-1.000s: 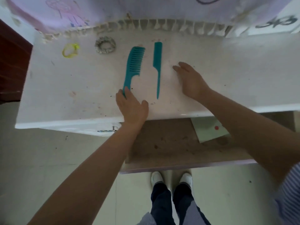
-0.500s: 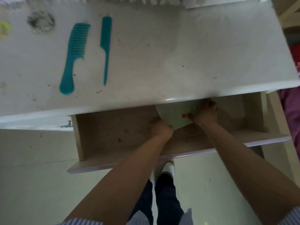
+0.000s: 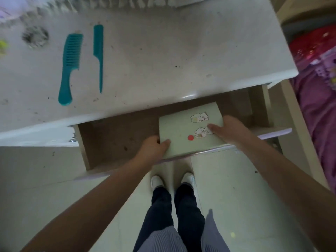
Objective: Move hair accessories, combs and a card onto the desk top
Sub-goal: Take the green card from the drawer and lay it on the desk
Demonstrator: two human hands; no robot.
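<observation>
A pale green card (image 3: 183, 130) with a red dot and small animal stickers is held over the open drawer (image 3: 116, 135). My left hand (image 3: 154, 146) grips its near left corner and my right hand (image 3: 229, 130) grips its right edge. On the white desk top (image 3: 172, 57) lie a wide-toothed teal comb (image 3: 70, 66) and a teal tail comb (image 3: 98, 53), side by side. A grey scrunchie (image 3: 35, 36) and a yellow hair tie (image 3: 2, 45) lie blurred at the far left.
The drawer's bare brown bottom shows left of the card. A pink-and-purple bedspread (image 3: 318, 91) lies to the right of the desk. My feet (image 3: 172, 180) stand on the pale tiled floor below the drawer front.
Both hands left the desk top and went into the drawer. They now hold the card, drawn out from under the desk top and raised toward me.
</observation>
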